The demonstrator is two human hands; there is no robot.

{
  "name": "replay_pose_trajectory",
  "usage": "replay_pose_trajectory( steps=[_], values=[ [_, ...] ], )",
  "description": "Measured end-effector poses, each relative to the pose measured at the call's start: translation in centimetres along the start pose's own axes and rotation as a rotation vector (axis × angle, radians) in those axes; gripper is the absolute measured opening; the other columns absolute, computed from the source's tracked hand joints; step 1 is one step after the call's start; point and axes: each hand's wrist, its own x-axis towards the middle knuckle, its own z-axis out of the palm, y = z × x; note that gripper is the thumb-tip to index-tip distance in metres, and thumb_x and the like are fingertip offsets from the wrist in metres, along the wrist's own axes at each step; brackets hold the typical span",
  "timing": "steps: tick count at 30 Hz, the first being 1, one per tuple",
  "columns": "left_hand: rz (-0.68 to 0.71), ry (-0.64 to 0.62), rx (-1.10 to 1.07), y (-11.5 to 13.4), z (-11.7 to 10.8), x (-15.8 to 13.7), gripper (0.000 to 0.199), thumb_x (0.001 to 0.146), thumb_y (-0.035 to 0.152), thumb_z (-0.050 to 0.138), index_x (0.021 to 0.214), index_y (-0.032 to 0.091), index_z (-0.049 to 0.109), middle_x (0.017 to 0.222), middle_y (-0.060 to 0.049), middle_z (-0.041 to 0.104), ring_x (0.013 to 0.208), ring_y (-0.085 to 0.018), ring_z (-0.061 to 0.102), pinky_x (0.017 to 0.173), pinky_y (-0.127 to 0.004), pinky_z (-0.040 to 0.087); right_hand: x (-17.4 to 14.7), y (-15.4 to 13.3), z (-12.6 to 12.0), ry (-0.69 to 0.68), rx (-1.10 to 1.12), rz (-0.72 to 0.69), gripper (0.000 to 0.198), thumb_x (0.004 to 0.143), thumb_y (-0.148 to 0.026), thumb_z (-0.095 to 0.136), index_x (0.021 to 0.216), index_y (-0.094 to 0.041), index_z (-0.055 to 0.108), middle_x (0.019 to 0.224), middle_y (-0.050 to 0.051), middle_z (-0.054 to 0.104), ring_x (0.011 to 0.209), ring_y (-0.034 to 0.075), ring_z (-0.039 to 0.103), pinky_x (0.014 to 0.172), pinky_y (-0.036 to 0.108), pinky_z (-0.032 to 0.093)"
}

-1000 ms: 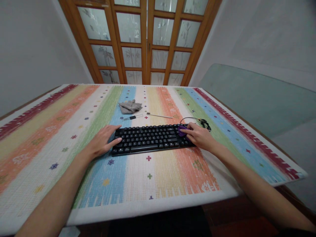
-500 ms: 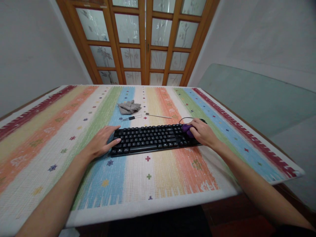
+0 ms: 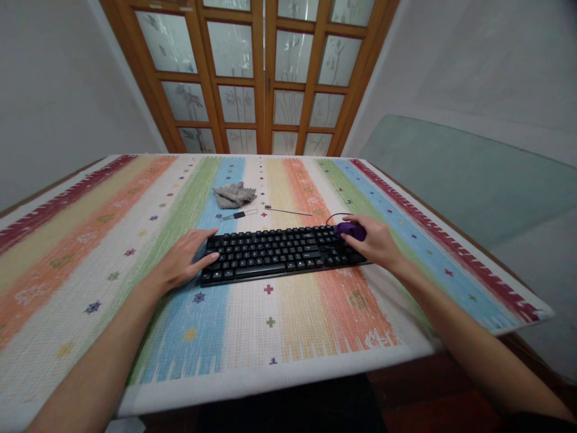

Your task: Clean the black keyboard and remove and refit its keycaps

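Table point(image 3: 306, 319): dressed in a striped, multicoloured cloth with small printed motifs.
Wooden double doors point(image 3: 264, 90): beyond the table; glazed panes bearing plant designs.
Pale green panel point(image 3: 451, 174): to the right, against the wall.
Black keyboard point(image 3: 264, 255): full-length, flat on the table between the hands.
Right hand point(image 3: 376, 240): over the keyboard's right end, pinching a bunched purple cloth between thumb and fingers.
Left hand point(image 3: 186, 260): at the keyboard's left end, clasping nothing; thumb and forefinger spread apart against it.
Grey cloth point(image 3: 234, 196): crumpled, beyond the keyboard.
Purple cloth point(image 3: 350, 231): upon the right-hand keys.
Thin-handled brush point(image 3: 291, 211): lying beyond the keyboard.
Black-gripped wire tool point(image 3: 239, 214): between grey cloth and keyboard.
Black cable point(image 3: 335, 215): curved, partly hidden behind the right hand.
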Motion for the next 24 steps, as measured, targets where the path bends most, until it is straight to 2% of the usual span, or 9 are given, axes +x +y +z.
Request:
replay_pose_trajectory(
  steps=[4,9,15,24],
  values=[
    [0.001,0.002,0.001,0.1,0.0,0.0,0.069,0.095,0.065,0.040,0.143,0.018,0.048,0.139,-0.015,0.060,0.127,-0.034,0.055,0.112,-0.054,0.039,-0.3,-0.1,0.7,-0.093,-0.062,-0.137,0.022,0.087,-0.021,0.056,0.103,-0.019,0.071,0.098,0.012,0.074,0.091,0.028,0.070,0.084,0.042,0.056],
    [-0.007,-0.011,-0.004,0.1,0.0,0.0,0.071,0.094,0.066,0.039,0.143,0.015,0.048,0.139,-0.016,0.059,0.128,-0.034,0.054,0.113,-0.054,0.038,-0.5,0.6,1.1,-0.189,-0.050,-0.241,0.030,0.084,-0.012,0.052,0.104,-0.019,0.073,0.102,0.012,0.073,0.098,0.028,0.067,0.089,0.044,0.055],
    [-0.017,-0.014,-0.013,0.1,0.0,0.0,0.071,0.094,0.067,0.039,0.142,0.016,0.048,0.139,-0.017,0.059,0.127,-0.034,0.054,0.113,-0.054,0.038,-0.1,0.2,1.3,-0.257,-0.083,-0.236,0.030,0.087,-0.013,0.051,0.103,-0.020,0.075,0.099,0.014,0.069,0.095,0.029,0.064,0.088,0.047,0.055],
    [-0.007,-0.008,-0.001,0.3,-0.1,0.0,0.071,0.094,0.066,0.039,0.143,0.016,0.049,0.139,-0.016,0.059,0.127,-0.035,0.055,0.112,-0.054,0.039,0.8,-0.5,0.1,-0.305,-0.077,-0.230,0.024,0.089,-0.017,0.051,0.087,-0.020,0.074,0.090,0.011,0.068,0.089,0.026,0.063,0.084,0.042,0.052]
  ],
)
